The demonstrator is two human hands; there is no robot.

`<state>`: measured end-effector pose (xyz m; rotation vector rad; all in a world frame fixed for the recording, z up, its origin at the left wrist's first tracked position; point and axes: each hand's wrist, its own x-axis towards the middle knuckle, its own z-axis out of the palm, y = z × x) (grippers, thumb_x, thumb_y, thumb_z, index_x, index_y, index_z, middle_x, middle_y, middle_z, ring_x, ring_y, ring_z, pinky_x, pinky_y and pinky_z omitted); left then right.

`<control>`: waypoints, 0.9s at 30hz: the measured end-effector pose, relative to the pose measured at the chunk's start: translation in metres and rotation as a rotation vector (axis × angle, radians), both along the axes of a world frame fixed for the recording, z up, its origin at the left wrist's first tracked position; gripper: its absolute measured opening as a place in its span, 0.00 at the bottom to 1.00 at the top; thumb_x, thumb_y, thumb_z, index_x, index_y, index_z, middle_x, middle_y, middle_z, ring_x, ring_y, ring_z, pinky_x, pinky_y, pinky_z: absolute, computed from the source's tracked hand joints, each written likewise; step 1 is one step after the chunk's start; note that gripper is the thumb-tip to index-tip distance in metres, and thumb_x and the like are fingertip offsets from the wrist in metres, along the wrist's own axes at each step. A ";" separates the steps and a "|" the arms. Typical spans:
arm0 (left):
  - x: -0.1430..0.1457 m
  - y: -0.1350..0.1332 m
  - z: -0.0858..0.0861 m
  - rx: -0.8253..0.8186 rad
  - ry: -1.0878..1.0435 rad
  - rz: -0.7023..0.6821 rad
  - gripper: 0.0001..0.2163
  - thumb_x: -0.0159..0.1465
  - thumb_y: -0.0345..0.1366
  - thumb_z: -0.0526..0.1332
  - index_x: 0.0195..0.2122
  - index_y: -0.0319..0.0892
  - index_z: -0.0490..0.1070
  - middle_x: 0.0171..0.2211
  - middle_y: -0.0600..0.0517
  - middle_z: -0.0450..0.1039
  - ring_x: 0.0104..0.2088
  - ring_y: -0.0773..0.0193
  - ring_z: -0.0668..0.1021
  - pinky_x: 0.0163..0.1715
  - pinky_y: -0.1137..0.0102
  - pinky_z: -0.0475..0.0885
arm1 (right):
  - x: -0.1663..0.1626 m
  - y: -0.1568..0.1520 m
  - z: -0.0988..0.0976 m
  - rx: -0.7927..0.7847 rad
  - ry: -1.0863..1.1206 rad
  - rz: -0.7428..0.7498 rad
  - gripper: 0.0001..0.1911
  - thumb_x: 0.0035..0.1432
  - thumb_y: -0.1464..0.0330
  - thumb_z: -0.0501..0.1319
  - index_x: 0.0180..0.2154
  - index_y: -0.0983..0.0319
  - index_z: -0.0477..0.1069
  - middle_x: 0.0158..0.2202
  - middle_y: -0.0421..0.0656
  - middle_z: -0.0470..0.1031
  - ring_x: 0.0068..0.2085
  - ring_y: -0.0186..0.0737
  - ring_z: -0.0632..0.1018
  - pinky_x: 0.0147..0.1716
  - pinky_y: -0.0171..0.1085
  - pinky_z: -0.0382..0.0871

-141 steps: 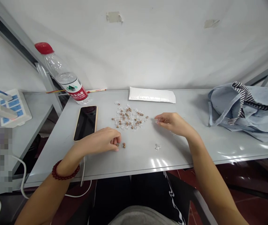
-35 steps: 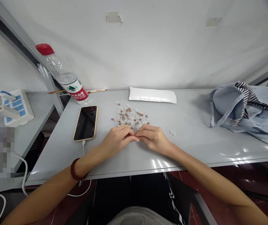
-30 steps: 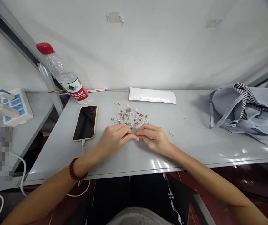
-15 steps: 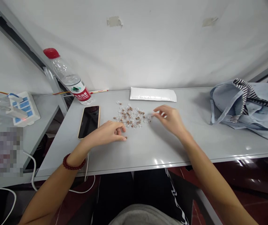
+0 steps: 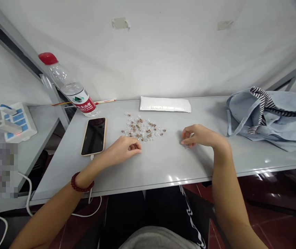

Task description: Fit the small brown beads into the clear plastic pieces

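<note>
Bead pile [image 5: 143, 127] stretches left-right on the tabletop [image 5: 163, 162]; left hand [image 5: 123, 150] near it, right hand [image 5: 202, 136] further right, both grips pinched closed, contents unclear.

Shiny table, plastic, cloth
The table [image 5: 163, 162] is smooth and glossy; the small pieces [image 5: 142, 128] look clear plastic and matt brown, the bottle [image 5: 67, 84] clear plastic, the phone [image 5: 94, 136] glassy, the bundle [image 5: 267, 114] soft cloth

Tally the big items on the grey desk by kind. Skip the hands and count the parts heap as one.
Water bottle: 1
Phone: 1
White pouch: 1
Blue cloth bundle: 1
Heap of small parts: 1
Total: 5
</note>
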<state>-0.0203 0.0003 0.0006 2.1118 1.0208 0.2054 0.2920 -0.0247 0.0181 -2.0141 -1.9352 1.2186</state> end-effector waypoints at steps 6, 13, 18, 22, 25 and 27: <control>0.003 -0.003 -0.005 -0.078 -0.153 0.065 0.06 0.59 0.37 0.61 0.32 0.40 0.74 0.31 0.51 0.77 0.33 0.64 0.78 0.36 0.70 0.73 | -0.003 0.001 -0.003 0.027 0.080 0.022 0.12 0.47 0.62 0.66 0.32 0.62 0.69 0.30 0.41 0.76 0.28 0.38 0.78 0.30 0.37 0.69; 0.007 -0.006 -0.004 0.067 -0.179 0.045 0.06 0.59 0.36 0.63 0.31 0.39 0.73 0.30 0.52 0.76 0.29 0.66 0.76 0.34 0.71 0.73 | -0.007 0.002 -0.010 0.054 0.078 0.082 0.05 0.46 0.66 0.63 0.28 0.60 0.70 0.26 0.39 0.74 0.25 0.37 0.75 0.28 0.37 0.68; 0.008 -0.007 -0.007 0.224 -0.195 -0.015 0.06 0.60 0.37 0.63 0.31 0.40 0.72 0.28 0.53 0.72 0.27 0.68 0.72 0.32 0.72 0.70 | -0.018 0.003 -0.013 0.136 0.064 0.075 0.04 0.48 0.68 0.61 0.28 0.61 0.71 0.19 0.37 0.71 0.23 0.37 0.73 0.26 0.36 0.64; 0.009 -0.009 -0.009 0.266 -0.193 -0.039 0.07 0.60 0.36 0.63 0.28 0.40 0.68 0.26 0.54 0.70 0.26 0.69 0.70 0.31 0.72 0.68 | -0.031 0.001 -0.012 0.148 0.194 0.118 0.04 0.50 0.68 0.61 0.29 0.63 0.71 0.20 0.37 0.70 0.23 0.34 0.72 0.25 0.35 0.63; 0.010 -0.012 -0.011 0.284 -0.228 -0.068 0.09 0.60 0.37 0.63 0.28 0.40 0.66 0.26 0.55 0.69 0.26 0.69 0.70 0.30 0.73 0.67 | -0.042 -0.001 -0.012 0.127 0.350 0.136 0.06 0.53 0.67 0.61 0.30 0.63 0.72 0.22 0.38 0.71 0.23 0.32 0.71 0.27 0.35 0.65; 0.012 -0.014 -0.013 0.303 -0.268 -0.088 0.10 0.61 0.38 0.63 0.28 0.40 0.66 0.26 0.55 0.68 0.26 0.70 0.70 0.31 0.73 0.67 | -0.052 -0.001 -0.015 0.127 0.480 0.072 0.07 0.53 0.66 0.62 0.32 0.64 0.73 0.23 0.38 0.72 0.24 0.32 0.72 0.29 0.36 0.67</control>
